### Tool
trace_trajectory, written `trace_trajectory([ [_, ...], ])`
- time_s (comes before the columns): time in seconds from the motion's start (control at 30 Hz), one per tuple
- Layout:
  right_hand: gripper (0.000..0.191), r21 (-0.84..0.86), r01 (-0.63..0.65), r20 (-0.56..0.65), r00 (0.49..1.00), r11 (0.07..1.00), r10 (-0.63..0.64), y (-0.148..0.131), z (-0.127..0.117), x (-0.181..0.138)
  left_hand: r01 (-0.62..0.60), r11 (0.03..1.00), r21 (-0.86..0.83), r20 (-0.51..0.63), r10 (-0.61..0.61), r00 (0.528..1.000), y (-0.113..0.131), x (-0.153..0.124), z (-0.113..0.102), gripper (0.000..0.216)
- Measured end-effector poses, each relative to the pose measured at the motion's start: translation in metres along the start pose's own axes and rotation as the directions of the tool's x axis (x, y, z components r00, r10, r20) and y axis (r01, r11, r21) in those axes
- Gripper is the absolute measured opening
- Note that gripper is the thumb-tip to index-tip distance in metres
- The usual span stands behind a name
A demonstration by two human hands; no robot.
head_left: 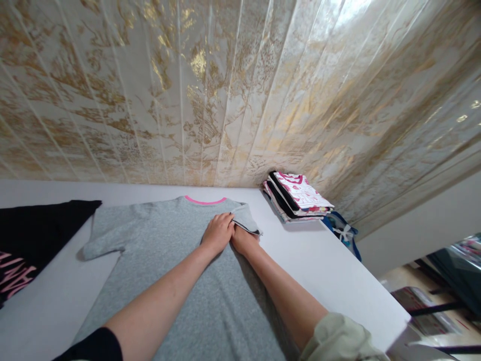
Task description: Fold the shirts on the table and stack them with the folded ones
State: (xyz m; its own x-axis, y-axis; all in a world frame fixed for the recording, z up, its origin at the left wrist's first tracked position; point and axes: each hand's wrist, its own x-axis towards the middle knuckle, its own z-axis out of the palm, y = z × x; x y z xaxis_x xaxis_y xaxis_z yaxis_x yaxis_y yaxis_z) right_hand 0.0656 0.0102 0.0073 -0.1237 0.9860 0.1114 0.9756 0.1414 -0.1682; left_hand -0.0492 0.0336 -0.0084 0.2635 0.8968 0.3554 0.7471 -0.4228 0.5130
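Observation:
A grey T-shirt [161,245] with a pink neckline lies spread on the white table, its collar towards the wall. My left hand [218,233] rests on top of it by the right-hand sleeve, fingers bent and close together, gripping the cloth. Just beside it, my right hand [242,240] reaches into the opening of that sleeve [244,215]. The sleeve cloth covers its fingers, so their position is hidden. Both hands nearly touch. The other sleeve lies flat on the left.
A stack of folded clothes [296,195] stands at the table's far right corner. On the left lies a black garment [41,230] with pink lettering. A blue item [343,233] shows beyond the right edge of the white table [319,271]. A patterned curtain [195,100] hangs behind.

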Motion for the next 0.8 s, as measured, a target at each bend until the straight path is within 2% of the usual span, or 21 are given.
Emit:
trace_trajectory([
  [0.27, 0.056, -0.062, 0.039, -0.064, 0.997, 0.997, -0.043, 0.006, -0.005, -0.064, -0.010, 1.000, -0.010, -0.016, 0.010, 1.000, -0.001, -0.001, 0.001, 0.037],
  [0.37, 0.054, -0.069, 0.004, -0.082, 0.997, 0.998, -0.009, 0.012, -0.003, -0.068, -0.005, 1.000, -0.024, -0.035, 0.005, 0.999, -0.002, -0.001, 0.001, 0.036],
  [0.57, 0.045, -0.077, 0.017, -0.111, 0.994, 0.997, -0.025, 0.011, -0.003, -0.068, 0.006, 1.000, -0.022, -0.086, -0.008, 0.996, -0.004, 0.000, 0.004, 0.036],
  [0.7, 0.032, -0.047, 0.069, -0.112, 0.991, 0.997, -0.073, 0.007, -0.014, -0.075, 0.041, 0.999, 0.005, -0.097, -0.041, 0.994, -0.001, -0.002, 0.001, 0.040],
  [0.8, 0.021, 0.015, 0.109, -0.109, 0.988, 0.994, -0.107, 0.013, -0.029, -0.078, -0.013, 0.999, 0.029, -0.121, 0.017, 0.993, 0.007, -0.007, -0.005, 0.044],
])
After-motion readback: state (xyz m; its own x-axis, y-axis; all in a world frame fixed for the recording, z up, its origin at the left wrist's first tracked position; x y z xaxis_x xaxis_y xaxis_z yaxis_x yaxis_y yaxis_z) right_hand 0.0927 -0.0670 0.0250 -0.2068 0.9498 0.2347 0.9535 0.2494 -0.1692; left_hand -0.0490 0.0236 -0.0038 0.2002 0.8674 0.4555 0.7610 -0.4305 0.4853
